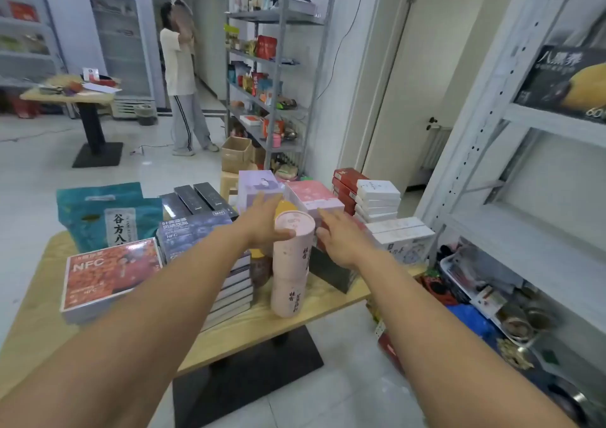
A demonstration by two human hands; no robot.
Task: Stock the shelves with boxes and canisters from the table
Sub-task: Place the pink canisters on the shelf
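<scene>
The left hand [265, 226] is clamped on the rim of the upper pink canister [292, 247], thumb curled over its lid; the right hand [341, 240] is spread, fingers straight, just beside the canister's other side, contact impossible to tell; this canister stands on a lower pink canister [288, 295] near the counter [328, 309] edge; best to press the right palm to its wall and lift straight up, sparing the lower one a tip; the shelf [554, 121] waits to the right.
</scene>
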